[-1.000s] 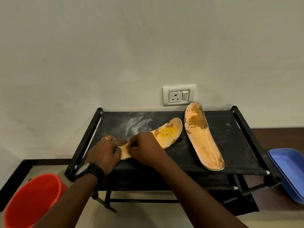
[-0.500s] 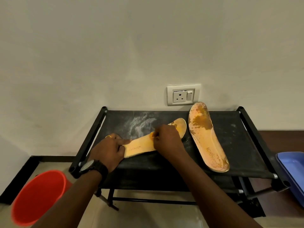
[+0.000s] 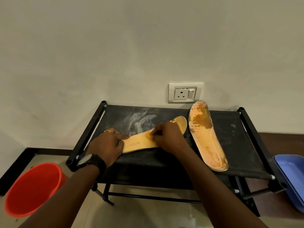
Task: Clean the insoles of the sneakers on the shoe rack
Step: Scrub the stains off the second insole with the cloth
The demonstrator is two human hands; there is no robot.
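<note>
Two orange insoles lie on the black fabric top of the shoe rack (image 3: 233, 145). The left insole (image 3: 139, 143) lies across the rack, its heel end printed FASHION. My left hand (image 3: 108, 143) pins that heel end down. My right hand (image 3: 167, 134) presses on the insole's middle with fingers bunched; whether it holds a cloth or anything else is hidden. The insole's toe end shows beyond my right hand. The right insole (image 3: 205, 134) lies lengthwise, blotched with brown stains, its toe against the wall.
White powder is smeared on the rack top (image 3: 139, 119). A red bucket (image 3: 32, 190) stands on the floor at the left. A blue tub (image 3: 292, 176) sits at the right edge. A wall socket (image 3: 185, 92) is behind the rack.
My right hand has slid along the left insole from its heel end towards the middle, uncovering the printed heel. My left hand stays on the heel. The right insole has not moved.
</note>
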